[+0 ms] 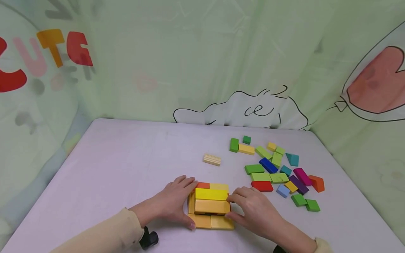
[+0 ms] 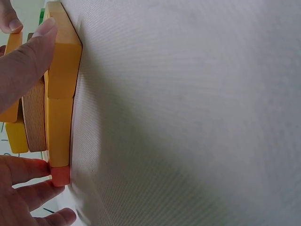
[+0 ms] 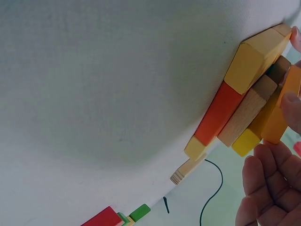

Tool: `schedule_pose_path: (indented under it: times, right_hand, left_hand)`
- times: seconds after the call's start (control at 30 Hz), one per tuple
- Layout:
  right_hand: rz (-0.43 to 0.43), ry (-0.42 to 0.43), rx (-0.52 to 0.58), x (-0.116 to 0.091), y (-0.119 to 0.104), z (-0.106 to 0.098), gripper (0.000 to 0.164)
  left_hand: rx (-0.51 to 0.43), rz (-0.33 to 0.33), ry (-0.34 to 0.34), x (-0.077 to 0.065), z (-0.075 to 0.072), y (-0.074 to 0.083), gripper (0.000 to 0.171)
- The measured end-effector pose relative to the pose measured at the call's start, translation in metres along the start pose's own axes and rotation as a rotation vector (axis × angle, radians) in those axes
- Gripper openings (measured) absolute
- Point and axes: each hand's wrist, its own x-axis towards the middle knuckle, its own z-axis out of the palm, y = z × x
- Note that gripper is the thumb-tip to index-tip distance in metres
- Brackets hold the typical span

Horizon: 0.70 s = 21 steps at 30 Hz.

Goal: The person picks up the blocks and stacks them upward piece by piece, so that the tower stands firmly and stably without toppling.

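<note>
On a pale table (image 1: 136,154), right grip (image 1: 254,212) pinches one orange block (image 1: 212,207); left grip (image 1: 172,200), spread, touches one stack (image 1: 211,194).

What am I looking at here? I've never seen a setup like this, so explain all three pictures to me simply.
There is no machine here, just a person's bare left hand and right hand. The wide picture is taken from the person's head, looking forward and down. The other two are taken from the left and right wrists, so the scene looks tipped sideways.

On the pale table stands a low stack of blocks, mostly yellow and orange. Loose coloured blocks lie off to the right, and a ribbed wooden block lies beyond the stack.

The right hand pinches the orange block on top; the left hand rests against the stack's left side.
</note>
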Motion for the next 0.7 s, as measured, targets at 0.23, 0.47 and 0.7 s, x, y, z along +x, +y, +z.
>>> schedule_pose_path:
  times: [0.23, 0.47, 0.7]
  right_hand:
    - [0.031, -0.031, 0.027, 0.001, 0.001, 0.0, 0.034]
    - [0.06, -0.03, 0.066, 0.003, -0.001, -0.004, 0.038]
    - [0.035, -0.174, 0.218, 0.024, -0.002, -0.001, 0.075]
  left_hand:
    - [0.004, 0.008, 0.008, 0.0, 0.0, 0.0, 0.114]
    - [0.008, 0.007, 0.008, -0.001, 0.0, 0.0, 0.114]
    - [0.016, 0.0, 0.004, 0.0, 0.001, 0.0, 0.113]
